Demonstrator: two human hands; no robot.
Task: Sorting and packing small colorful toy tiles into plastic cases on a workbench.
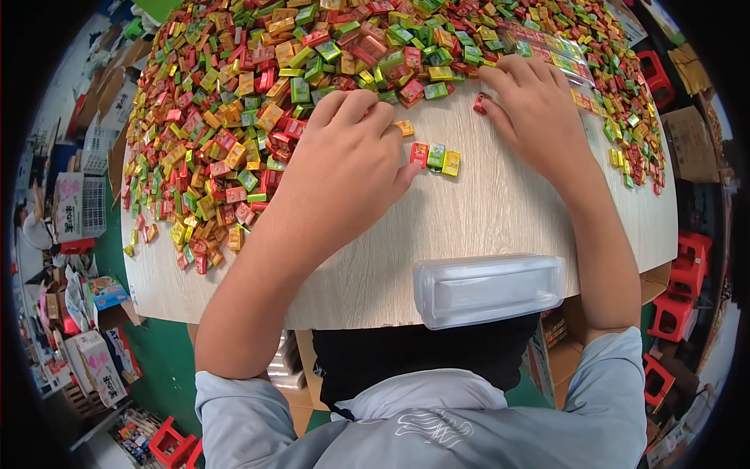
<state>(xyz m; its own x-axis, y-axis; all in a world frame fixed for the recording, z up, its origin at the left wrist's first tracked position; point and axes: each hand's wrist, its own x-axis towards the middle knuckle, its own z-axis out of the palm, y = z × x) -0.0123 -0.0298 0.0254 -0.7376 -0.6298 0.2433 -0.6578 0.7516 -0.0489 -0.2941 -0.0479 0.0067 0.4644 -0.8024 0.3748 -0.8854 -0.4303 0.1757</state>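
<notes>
A large heap of small wrapped candy boxes in red, green, yellow and orange covers the far and left parts of the table. At the heap's near edge is my left hand, its fingers bent over the boxes and its thumb spread apart; the fingertips are hidden. Between thumb and fingers of my right hand is a small red candy box. Between the hands, a red box, a green box and a yellow box stand side by side. An orange box lies close to my left fingers.
A clear plastic container sits at the table's near edge, before my body. Beyond my right hand, clear packs of candy boxes lie on the heap. Red stools and cardboard cartons stand at the right; more cartons are at the left.
</notes>
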